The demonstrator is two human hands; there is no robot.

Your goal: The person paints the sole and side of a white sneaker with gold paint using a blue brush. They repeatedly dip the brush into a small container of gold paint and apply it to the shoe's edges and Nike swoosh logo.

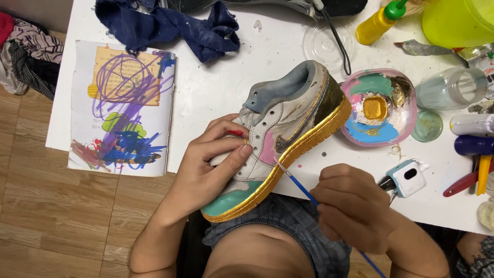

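My left hand [211, 159] grips a sneaker [288, 123] across its laces and tongue, holding it tilted over the table's front edge. The sneaker is white and grey with pink and teal patches and a gold-painted sole. My right hand [355, 206] pinches a thin blue-handled paintbrush [298, 183], whose tip touches the sneaker's side just above the gold sole. A pink palette dish [378, 105] with gold, blue and teal paint sits right of the sneaker's heel.
On the white table [226, 82] lie a scribbled paper booklet [123, 103], a dark blue rag [170, 25], a yellow squeeze bottle [378, 23], a clear jar [453, 87], a small white-and-blue device [409, 177] and tubes at the right edge. Wooden floor lies left.
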